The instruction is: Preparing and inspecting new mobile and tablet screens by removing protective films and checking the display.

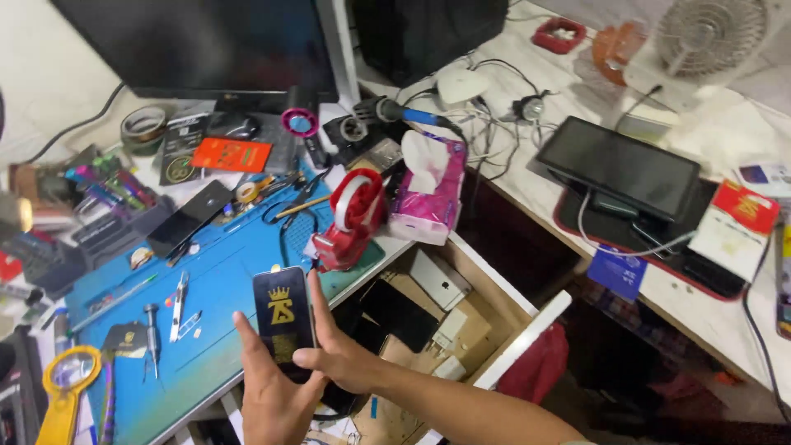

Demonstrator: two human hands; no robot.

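A flat black rectangular packet [283, 317] with a gold crown emblem stands upright over the front edge of the blue work mat [222, 280]. My left hand [272, 404] comes up from below and holds the packet's lower end, thumb on its left side. My right hand [339, 356] reaches in from the lower right, with its index finger along the packet's right edge and its thumb at the bottom. Both hands grip the packet together.
A red tape dispenser [353, 218] and a pink tissue pack [430, 194] stand just behind the packet. A screwdriver [152, 330], tweezers [178, 305] and a yellow magnifier [67, 387] lie on the mat. An open drawer [461, 305] of boxes is to the right, and a dark tablet [630, 169] lies far right.
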